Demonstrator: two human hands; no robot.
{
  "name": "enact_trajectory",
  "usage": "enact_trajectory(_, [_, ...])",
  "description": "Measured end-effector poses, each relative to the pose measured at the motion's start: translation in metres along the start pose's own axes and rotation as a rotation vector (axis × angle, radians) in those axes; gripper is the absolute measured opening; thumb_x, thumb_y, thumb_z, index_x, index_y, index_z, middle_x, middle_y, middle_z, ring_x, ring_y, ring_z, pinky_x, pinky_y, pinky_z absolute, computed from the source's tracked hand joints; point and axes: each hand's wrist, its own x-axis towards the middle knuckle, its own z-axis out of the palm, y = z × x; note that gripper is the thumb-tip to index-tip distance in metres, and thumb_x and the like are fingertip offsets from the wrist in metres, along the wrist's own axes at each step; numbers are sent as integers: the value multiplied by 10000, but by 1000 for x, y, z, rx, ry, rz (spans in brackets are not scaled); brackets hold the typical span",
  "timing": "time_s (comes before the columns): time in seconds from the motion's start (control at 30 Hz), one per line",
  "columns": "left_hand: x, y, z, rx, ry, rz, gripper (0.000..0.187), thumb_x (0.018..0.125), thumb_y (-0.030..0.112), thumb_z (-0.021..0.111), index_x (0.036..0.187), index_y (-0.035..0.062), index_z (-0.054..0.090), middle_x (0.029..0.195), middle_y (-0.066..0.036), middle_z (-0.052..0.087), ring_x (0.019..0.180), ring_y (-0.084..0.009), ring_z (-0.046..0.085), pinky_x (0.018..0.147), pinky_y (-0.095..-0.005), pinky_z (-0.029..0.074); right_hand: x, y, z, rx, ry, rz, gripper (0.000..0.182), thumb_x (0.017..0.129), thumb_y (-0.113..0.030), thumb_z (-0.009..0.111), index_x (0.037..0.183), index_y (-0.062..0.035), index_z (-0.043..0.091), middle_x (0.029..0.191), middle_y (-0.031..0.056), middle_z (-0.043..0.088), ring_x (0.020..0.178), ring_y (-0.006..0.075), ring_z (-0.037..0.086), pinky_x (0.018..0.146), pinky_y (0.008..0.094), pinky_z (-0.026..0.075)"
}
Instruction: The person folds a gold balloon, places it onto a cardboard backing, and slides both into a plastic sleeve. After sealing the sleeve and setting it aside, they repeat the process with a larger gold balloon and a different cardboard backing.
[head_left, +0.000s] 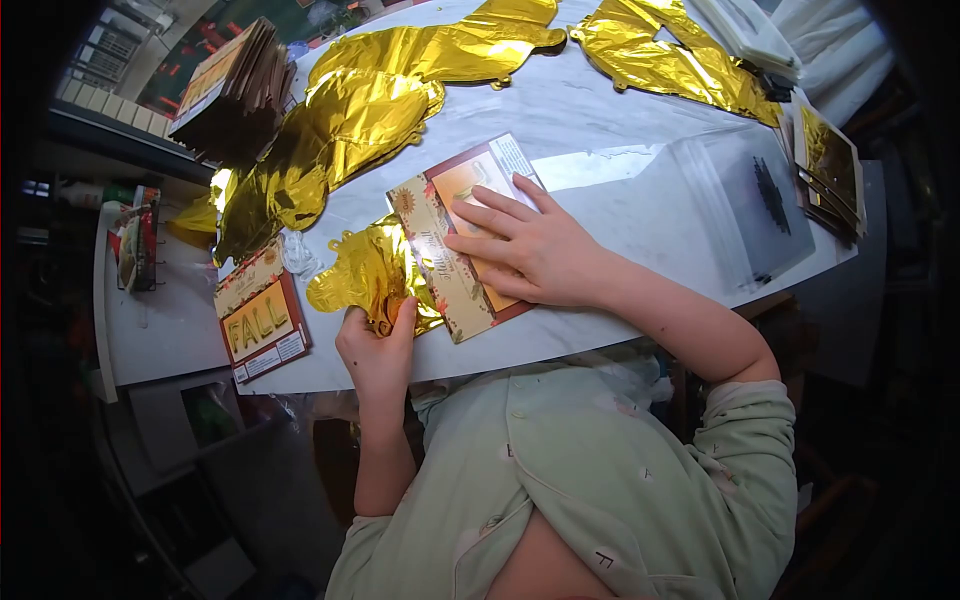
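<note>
My right hand [545,250] lies flat with spread fingers on a printed autumn-themed card [430,235], pressing it to the tabletop. Part of a folded gold foil balloon [362,272] sticks out from the card's left side; the rest of it is hidden beneath. Thumb and fingers of my left hand [378,345] pinch the near edge of this foil. To the left lies a second printed card [262,318] with the word FALL in gold letters. Between that card and the foil sits a small clump of white string or ribbon [299,256].
Flattened gold foil balloons [345,125] spread along the back left, another foil balloon [665,50] at the back right. A stack of cards [235,85] stands far left. Clear plastic bags [735,210] lie at right, beside more cards [828,165]. A white side table [165,330] adjoins at left.
</note>
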Motion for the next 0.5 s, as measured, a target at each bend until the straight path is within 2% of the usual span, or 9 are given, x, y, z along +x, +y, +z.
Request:
enact_trajectory(0.1, [-3,8,5,-115,46,18,266,862,70,856,1014,-71,690,868,-132,739,748,-156,704,690,-297,549,0,0,1,2,12,-3,502,1017,-356,616,1507,-256,575,1630,85,468,1535,293,412,1270,605,222])
enact_trajectory(0.13, [-1,3,4,-78,5,61,197,889,30,816,1042,-36,711,886,-70,683,677,-102,610,634,-253,498,0,0,1,3,11,0,502,1017,-356,616,1507,-256,575,1630,85,468,1535,293,412,1270,605,222])
enact_trajectory(0.23, [2,20,9,-183,-67,155,159,915,9,780,1063,-11,724,930,-47,635,674,-96,562,612,-242,469,-1,1,1,9,24,-4,488,1011,-354,620,1485,-239,592,1619,98,476,1535,293,412,1270,603,222])
enact_trajectory(0.27, [3,33,4,-69,-136,203,149,937,15,765,1076,-11,718,1041,-81,669,747,-118,615,666,-244,508,-1,1,1,-6,25,-14,480,1005,-366,617,1467,-236,610,1599,100,496,1522,294,429,1262,612,237])
enact_trajectory(0.3, [4,39,6,-69,-136,203,149,937,15,765,1076,-11,718,1041,-81,669,747,-118,615,666,-244,508,-1,2,1,-21,27,-25,474,1000,-379,615,1450,-232,629,1579,103,516,1509,294,445,1253,620,252])
enact_trajectory(0.37, [5,47,11,-226,-168,204,208,941,54,778,1129,-6,710,1133,-113,681,854,-149,661,758,-269,547,-1,1,2,-17,41,-23,473,1001,-375,611,1450,-228,630,1576,105,518,1511,294,443,1254,619,249])
enact_trajectory(0.4, [7,45,10,-175,-233,284,275,1002,98,708,1253,-11,678,1231,-138,669,976,-181,688,857,-311,564,-1,1,2,-11,53,-22,473,1002,-372,607,1450,-224,631,1574,108,519,1512,294,442,1256,617,246])
enact_trajectory(0.43, [8,45,10,-175,-236,285,275,1002,98,708,1253,-11,678,1231,-138,669,976,-181,688,857,-311,564,5,-3,-9,-12,54,-19,473,1002,-372,607,1450,-224,631,1574,108,519,1512,294,442,1256,617,246])
enact_trajectory(0.5, [10,45,9,-270,-293,187,337,1052,119,618,1351,-35,627,1266,-153,662,1074,-216,682,908,-340,562,17,-9,-32,-86,-533,122,473,1013,-380,590,1455,-215,629,1581,106,513,1523,294,428,1263,609,232])
